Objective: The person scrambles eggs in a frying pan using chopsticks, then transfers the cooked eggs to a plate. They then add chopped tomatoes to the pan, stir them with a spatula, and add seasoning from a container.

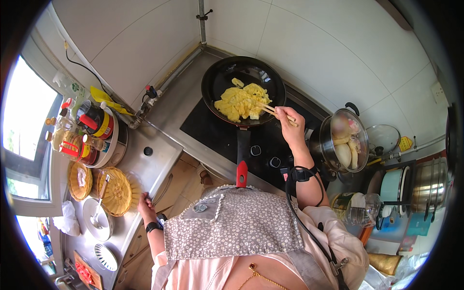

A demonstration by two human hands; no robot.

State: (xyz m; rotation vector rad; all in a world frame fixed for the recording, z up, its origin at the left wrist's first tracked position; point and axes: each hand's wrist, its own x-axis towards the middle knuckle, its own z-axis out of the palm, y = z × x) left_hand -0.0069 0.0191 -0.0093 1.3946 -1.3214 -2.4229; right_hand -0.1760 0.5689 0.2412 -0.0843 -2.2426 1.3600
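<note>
My right hand (290, 123) grips a pair of wooden chopsticks (270, 108), their tips at the scrambled egg (243, 99). The yellow egg lies in pieces in a black frying pan (224, 70) on the cooktop. The pan's black and red handle (242, 170) points towards my apron. Over at the left counter's edge, my left hand (145, 206) is at the rim of a clear, blurred bowl-like thing (136, 190), beside a wicker basket (119, 192). How its fingers meet that rim is hard to tell.
Right of the pan stands a steamer pot (326, 145) with food under a glass lid. Bottles (63, 134) stand in a round rack at the left. Nearer are a white plate (105, 226) bearing a spatula (98, 212), a striped dish (106, 257) and a cutting board (92, 272) with chopped red food.
</note>
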